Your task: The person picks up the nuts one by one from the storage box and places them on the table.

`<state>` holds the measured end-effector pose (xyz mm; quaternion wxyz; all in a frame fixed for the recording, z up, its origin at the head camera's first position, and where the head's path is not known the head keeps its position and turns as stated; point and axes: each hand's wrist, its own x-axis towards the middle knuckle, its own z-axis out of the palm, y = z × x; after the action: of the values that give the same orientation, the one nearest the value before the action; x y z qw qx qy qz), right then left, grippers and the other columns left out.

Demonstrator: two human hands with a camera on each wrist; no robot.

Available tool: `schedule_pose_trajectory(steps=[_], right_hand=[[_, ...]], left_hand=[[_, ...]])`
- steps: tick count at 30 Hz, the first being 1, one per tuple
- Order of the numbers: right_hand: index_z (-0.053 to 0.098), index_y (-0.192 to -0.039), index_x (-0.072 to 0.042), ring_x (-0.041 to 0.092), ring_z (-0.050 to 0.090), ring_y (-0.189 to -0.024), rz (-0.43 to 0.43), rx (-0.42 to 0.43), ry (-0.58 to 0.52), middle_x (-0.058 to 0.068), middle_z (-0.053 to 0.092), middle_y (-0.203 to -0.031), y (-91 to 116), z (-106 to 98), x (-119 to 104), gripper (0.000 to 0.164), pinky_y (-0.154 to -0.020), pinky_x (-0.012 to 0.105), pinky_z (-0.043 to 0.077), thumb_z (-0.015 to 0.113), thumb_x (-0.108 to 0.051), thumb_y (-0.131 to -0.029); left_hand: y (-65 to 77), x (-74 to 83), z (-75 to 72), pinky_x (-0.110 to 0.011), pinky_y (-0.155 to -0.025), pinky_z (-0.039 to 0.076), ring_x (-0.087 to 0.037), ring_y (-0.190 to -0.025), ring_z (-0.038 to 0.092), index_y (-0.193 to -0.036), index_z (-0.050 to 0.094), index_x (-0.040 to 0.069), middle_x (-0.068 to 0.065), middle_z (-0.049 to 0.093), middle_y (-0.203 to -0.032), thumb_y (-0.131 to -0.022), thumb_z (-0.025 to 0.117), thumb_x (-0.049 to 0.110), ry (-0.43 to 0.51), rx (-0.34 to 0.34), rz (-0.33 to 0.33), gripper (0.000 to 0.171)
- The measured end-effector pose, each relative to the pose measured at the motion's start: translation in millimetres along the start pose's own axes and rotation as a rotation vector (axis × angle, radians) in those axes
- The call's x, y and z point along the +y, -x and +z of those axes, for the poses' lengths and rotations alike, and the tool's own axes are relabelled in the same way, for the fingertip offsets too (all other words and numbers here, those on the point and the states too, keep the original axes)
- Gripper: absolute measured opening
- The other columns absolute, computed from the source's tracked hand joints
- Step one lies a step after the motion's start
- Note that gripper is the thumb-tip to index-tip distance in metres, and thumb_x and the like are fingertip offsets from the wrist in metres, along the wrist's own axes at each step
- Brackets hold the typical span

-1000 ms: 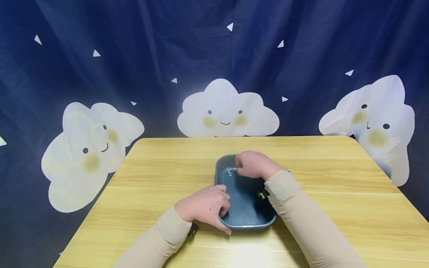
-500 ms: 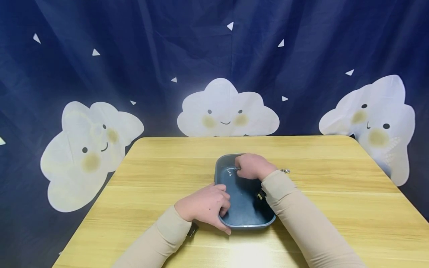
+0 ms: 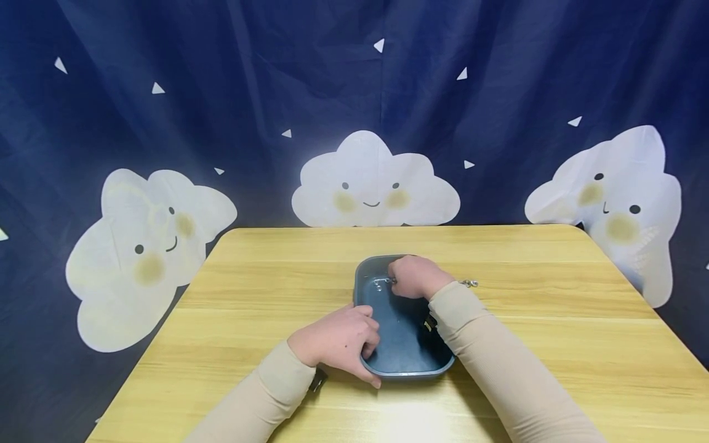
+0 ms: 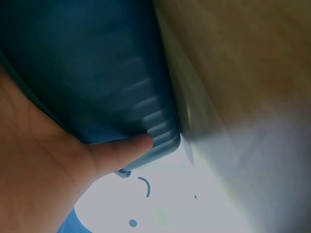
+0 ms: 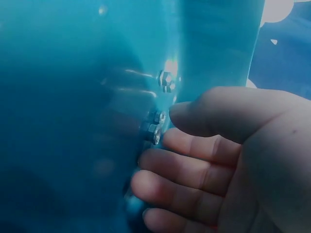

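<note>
The blue tray (image 3: 407,335) sits flat on the wooden table (image 3: 249,307), open side up. The person's left hand (image 3: 339,341) grips its left wall near the close corner, fingers over the rim and thumb pressed along the outside; this hold probably steadies the tray against the other hand's work. The right hand (image 3: 416,277) reaches inside at the far end, fingers curled, beside small metal fasteners (image 5: 167,81) lying by the wall. Whether it pinches one cannot be told, since the fingertips partly hide the nearest pieces. The raised walls likely stop such small parts from rolling off. A metal cluster (image 3: 469,283) outside the tray shows just beyond the right sleeve (image 3: 456,307).
</note>
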<state>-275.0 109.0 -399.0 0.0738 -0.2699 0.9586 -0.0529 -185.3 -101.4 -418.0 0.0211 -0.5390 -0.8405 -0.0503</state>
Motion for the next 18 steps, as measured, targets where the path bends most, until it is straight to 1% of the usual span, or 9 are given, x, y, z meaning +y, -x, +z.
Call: schedule_pose_trajectory(steps=[4,8,11,15,18], right_hand=[[0.059,-0.074,-0.015,0.018,0.043,-0.06,-0.003,0.003,0.009,-0.002,0.045,-0.064,0.2,0.6,-0.1,0.015,-0.058,0.034,0.036,0.067,-0.014,-0.087],[0.061,-0.076,-0.015,0.017,0.05,-0.061,-0.007,0.007,0.017,-0.003,0.054,-0.068,0.1,1.5,-0.1,0.013,-0.06,0.034,0.043,0.068,-0.013,-0.086],[0.062,-0.078,-0.016,0.016,0.053,-0.062,-0.006,0.005,0.025,-0.004,0.058,-0.07,-0.2,2.7,-0.2,0.011,-0.061,0.034,0.046,0.067,-0.011,-0.087],[0.059,-0.075,-0.017,0.014,0.049,-0.058,-0.002,-0.005,0.022,-0.004,0.055,-0.065,-0.3,4.0,-0.6,0.016,-0.057,0.031,0.042,0.063,-0.008,-0.087],[0.057,-0.073,-0.016,0.014,0.044,-0.055,-0.008,-0.009,0.007,-0.004,0.049,-0.062,0.4,5.1,-0.6,0.018,-0.055,0.03,0.038,0.063,-0.006,-0.087]], left_hand=[[-0.2,-0.1,0.8,-0.022,-0.065,0.03,-0.006,-0.074,0.034,-0.057,0.048,0.03,0.022,0.038,-0.066,-0.066,0.079,0.074,0.0,0.003,0.001,0.055],[-0.2,-0.3,1.3,-0.022,-0.064,0.03,-0.006,-0.074,0.034,-0.056,0.048,0.03,0.022,0.038,-0.066,-0.066,0.079,0.074,-0.001,0.007,0.003,0.055],[0.0,-0.1,1.0,-0.021,-0.064,0.03,-0.006,-0.074,0.034,-0.056,0.048,0.03,0.022,0.038,-0.066,-0.066,0.079,0.074,-0.003,0.01,0.006,0.055],[0.0,0.2,0.6,-0.021,-0.064,0.03,-0.006,-0.073,0.033,-0.056,0.048,0.03,0.022,0.038,-0.066,-0.066,0.08,0.073,0.001,0.012,0.007,0.055],[-0.1,0.5,0.5,-0.021,-0.065,0.03,-0.006,-0.073,0.033,-0.056,0.048,0.029,0.022,0.038,-0.065,-0.066,0.08,0.073,-0.001,0.011,0.006,0.055]])
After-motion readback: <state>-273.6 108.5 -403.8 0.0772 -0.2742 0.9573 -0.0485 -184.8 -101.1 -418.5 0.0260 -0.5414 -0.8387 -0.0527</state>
